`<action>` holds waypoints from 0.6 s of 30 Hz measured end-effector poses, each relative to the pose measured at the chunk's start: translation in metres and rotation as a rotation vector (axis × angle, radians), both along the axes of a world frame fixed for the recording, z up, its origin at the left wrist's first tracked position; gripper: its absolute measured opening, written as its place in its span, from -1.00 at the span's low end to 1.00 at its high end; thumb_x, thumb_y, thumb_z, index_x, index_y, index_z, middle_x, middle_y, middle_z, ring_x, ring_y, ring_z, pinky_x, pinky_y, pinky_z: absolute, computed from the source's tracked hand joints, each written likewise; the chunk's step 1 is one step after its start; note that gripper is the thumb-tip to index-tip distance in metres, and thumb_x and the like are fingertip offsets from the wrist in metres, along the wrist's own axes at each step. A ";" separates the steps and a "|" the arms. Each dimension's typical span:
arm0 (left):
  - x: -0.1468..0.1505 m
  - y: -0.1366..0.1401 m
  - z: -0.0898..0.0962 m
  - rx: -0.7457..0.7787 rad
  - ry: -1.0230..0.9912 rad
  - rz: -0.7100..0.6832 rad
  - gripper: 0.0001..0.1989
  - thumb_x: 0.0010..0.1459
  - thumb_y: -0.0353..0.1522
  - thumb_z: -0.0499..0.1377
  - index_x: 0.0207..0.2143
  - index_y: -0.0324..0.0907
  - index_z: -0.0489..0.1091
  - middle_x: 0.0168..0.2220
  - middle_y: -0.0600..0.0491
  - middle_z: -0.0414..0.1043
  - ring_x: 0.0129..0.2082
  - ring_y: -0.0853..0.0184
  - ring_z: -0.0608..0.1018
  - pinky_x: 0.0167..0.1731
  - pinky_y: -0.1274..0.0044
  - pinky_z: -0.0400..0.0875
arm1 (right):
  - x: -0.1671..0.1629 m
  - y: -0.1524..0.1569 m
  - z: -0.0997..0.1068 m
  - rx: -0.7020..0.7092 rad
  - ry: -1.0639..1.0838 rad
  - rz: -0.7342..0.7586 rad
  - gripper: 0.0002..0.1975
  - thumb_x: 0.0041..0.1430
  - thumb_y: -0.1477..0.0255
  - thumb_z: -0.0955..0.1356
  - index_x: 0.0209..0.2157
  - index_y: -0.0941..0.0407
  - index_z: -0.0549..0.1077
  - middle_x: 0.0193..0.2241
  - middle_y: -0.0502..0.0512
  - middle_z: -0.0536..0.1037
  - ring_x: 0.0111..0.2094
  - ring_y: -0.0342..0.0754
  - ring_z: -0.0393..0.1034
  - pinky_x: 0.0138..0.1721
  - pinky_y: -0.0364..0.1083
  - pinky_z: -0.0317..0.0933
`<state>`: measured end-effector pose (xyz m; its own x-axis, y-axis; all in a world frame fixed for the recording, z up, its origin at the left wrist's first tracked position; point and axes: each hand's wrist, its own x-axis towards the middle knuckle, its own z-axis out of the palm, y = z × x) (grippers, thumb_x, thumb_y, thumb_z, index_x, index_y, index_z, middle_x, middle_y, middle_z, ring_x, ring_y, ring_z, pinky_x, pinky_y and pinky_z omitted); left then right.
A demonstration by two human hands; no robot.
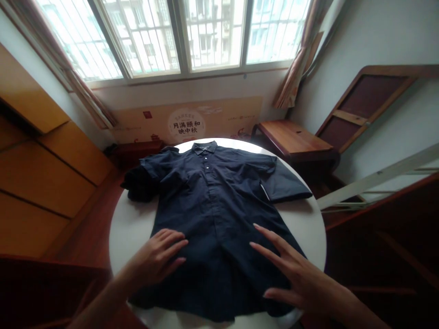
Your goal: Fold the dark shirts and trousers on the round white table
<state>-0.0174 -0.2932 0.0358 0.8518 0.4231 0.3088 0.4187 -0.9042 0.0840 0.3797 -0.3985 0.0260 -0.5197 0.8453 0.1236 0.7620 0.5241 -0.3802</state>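
A dark navy button-up shirt (212, 214) lies spread front side up, collar away from me, on a round white table (126, 233). My left hand (161, 253) is over the lower left part of the shirt, fingers stretched and slightly apart, holding nothing. Over the lower right part is my right hand (288, 265), its fingers spread and also holding nothing. Whether either hand presses on the cloth or hovers just above it, I cannot tell. A dark folded item (291, 180) lies by the shirt's right sleeve, and a black bundle of cloth (139, 183) by the left sleeve.
Behind the table are a barred window (151, 36) and a printed banner (222, 119). A low wooden bench (291, 137) stands back right, near a leaning wooden frame (366, 100). Orange-brown cabinets (44, 178) line the left side. A pale rail (380, 176) crosses at right.
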 end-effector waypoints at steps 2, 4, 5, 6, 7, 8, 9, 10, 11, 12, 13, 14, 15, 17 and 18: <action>-0.029 -0.034 -0.005 0.043 0.066 0.016 -0.56 0.27 -0.19 0.16 0.14 -0.19 0.35 0.07 -0.15 0.43 0.04 0.12 0.47 0.00 0.28 0.46 | 0.007 -0.022 -0.018 0.090 0.008 -0.077 -0.29 0.24 0.27 0.38 0.36 -0.02 0.10 0.42 0.19 -0.11 0.35 0.22 -0.02 0.23 0.18 0.17; -0.053 -0.056 -0.015 0.094 0.117 0.077 -0.48 0.25 -0.13 0.18 0.18 -0.20 0.32 0.14 -0.16 0.38 0.10 0.10 0.44 0.03 0.28 0.47 | 0.015 -0.034 -0.032 0.183 0.020 -0.151 -0.37 0.29 0.38 0.32 0.34 -0.04 0.13 0.38 0.17 0.04 0.32 0.17 0.08 0.22 0.16 0.19; -0.063 -0.063 -0.021 0.119 0.127 0.116 -0.49 0.27 -0.15 0.16 0.18 -0.21 0.32 0.16 -0.16 0.37 0.11 0.12 0.44 0.03 0.31 0.48 | 0.020 -0.037 -0.036 0.220 0.021 -0.177 -0.39 0.29 0.40 0.31 0.34 -0.05 0.14 0.35 0.17 0.12 0.30 0.16 0.13 0.22 0.17 0.20; -0.073 -0.069 -0.027 0.145 0.127 0.152 -0.52 0.30 -0.19 0.13 0.18 -0.23 0.31 0.16 -0.16 0.36 0.12 0.14 0.45 0.02 0.35 0.49 | 0.026 -0.039 -0.038 0.246 0.016 -0.188 -0.39 0.29 0.39 0.32 0.34 -0.05 0.14 0.32 0.17 0.18 0.28 0.16 0.16 0.22 0.19 0.20; -0.082 -0.073 -0.033 0.165 0.124 0.184 -0.56 0.34 -0.24 0.08 0.19 -0.24 0.30 0.16 -0.16 0.36 0.11 0.17 0.45 0.02 0.38 0.49 | 0.032 -0.040 -0.039 0.254 0.006 -0.190 -0.37 0.27 0.35 0.34 0.34 -0.04 0.14 0.30 0.18 0.22 0.27 0.18 0.17 0.21 0.21 0.20; -0.089 -0.075 -0.037 0.184 0.119 0.206 -0.59 0.36 -0.32 0.03 0.20 -0.26 0.28 0.16 -0.16 0.36 0.11 0.20 0.46 0.02 0.41 0.50 | 0.038 -0.041 -0.038 0.244 -0.008 -0.184 -0.33 0.24 0.31 0.37 0.34 -0.03 0.14 0.30 0.20 0.23 0.28 0.21 0.17 0.20 0.24 0.21; -0.095 -0.077 -0.041 0.196 0.116 0.219 -0.60 0.37 -0.39 -0.01 0.22 -0.27 0.26 0.16 -0.16 0.36 0.11 0.23 0.47 0.02 0.43 0.49 | 0.044 -0.042 -0.036 0.218 -0.021 -0.173 -0.29 0.21 0.27 0.39 0.34 -0.01 0.13 0.31 0.22 0.22 0.28 0.24 0.15 0.19 0.25 0.22; -0.099 -0.077 -0.044 0.205 0.112 0.226 -0.58 0.36 -0.46 -0.04 0.23 -0.28 0.24 0.16 -0.16 0.36 0.12 0.24 0.46 0.03 0.44 0.49 | 0.050 -0.042 -0.034 0.190 -0.025 -0.161 -0.27 0.18 0.26 0.41 0.34 0.01 0.14 0.32 0.23 0.19 0.29 0.26 0.13 0.19 0.25 0.23; -0.102 -0.078 -0.046 0.211 0.106 0.229 -0.56 0.34 -0.52 -0.06 0.24 -0.27 0.23 0.15 -0.16 0.36 0.11 0.26 0.46 0.03 0.45 0.48 | 0.054 -0.043 -0.033 0.175 -0.014 -0.156 -0.30 0.19 0.28 0.40 0.33 0.02 0.17 0.32 0.23 0.18 0.30 0.25 0.12 0.18 0.22 0.24; -0.102 -0.078 -0.047 0.214 0.098 0.236 -0.53 0.32 -0.57 -0.08 0.25 -0.27 0.22 0.13 -0.16 0.37 0.10 0.27 0.47 0.03 0.45 0.48 | 0.058 -0.044 -0.032 0.176 0.007 -0.160 -0.37 0.22 0.34 0.37 0.31 0.02 0.21 0.32 0.22 0.19 0.30 0.21 0.13 0.19 0.19 0.25; -0.101 -0.078 -0.047 0.219 0.089 0.245 -0.52 0.31 -0.60 -0.08 0.24 -0.27 0.22 0.10 -0.16 0.39 0.07 0.27 0.48 0.01 0.45 0.49 | 0.061 -0.044 -0.032 0.188 0.035 -0.164 -0.45 0.25 0.42 0.33 0.27 0.02 0.27 0.31 0.20 0.21 0.29 0.17 0.16 0.19 0.15 0.25; -0.098 -0.078 -0.047 0.225 0.082 0.257 -0.51 0.30 -0.61 -0.09 0.24 -0.27 0.23 0.04 -0.16 0.42 0.02 0.27 0.51 -0.02 0.44 0.50 | 0.062 -0.045 -0.033 0.204 0.062 -0.166 -0.50 0.27 0.50 0.28 0.24 0.01 0.33 0.29 0.18 0.25 0.27 0.12 0.19 0.20 0.11 0.25; -0.094 -0.078 -0.047 0.231 0.081 0.268 -0.51 0.29 -0.62 -0.09 0.23 -0.27 0.24 -0.02 -0.15 0.44 -0.05 0.28 0.52 -0.06 0.43 0.51 | 0.062 -0.045 -0.034 0.212 0.084 -0.160 -0.51 0.27 0.57 0.24 0.21 0.01 0.37 0.28 0.17 0.27 0.26 0.08 0.21 0.21 0.08 0.25; -0.087 -0.079 -0.046 0.244 0.092 0.272 -0.51 0.29 -0.61 -0.08 0.23 -0.26 0.25 -0.14 -0.11 0.45 -0.20 0.29 0.53 -0.15 0.42 0.52 | 0.061 -0.045 -0.034 0.178 0.095 -0.112 -0.46 0.23 0.65 0.20 0.19 0.02 0.39 0.27 0.16 0.29 0.27 0.05 0.19 0.22 0.07 0.23; -0.084 -0.079 -0.046 0.250 0.098 0.263 -0.52 0.29 -0.61 -0.07 0.23 -0.26 0.24 -0.18 -0.09 0.45 -0.25 0.30 0.52 -0.19 0.43 0.52 | 0.060 -0.046 -0.033 0.140 0.088 -0.083 -0.42 0.20 0.67 0.19 0.21 0.01 0.37 0.28 0.15 0.27 0.29 0.05 0.15 0.23 0.08 0.22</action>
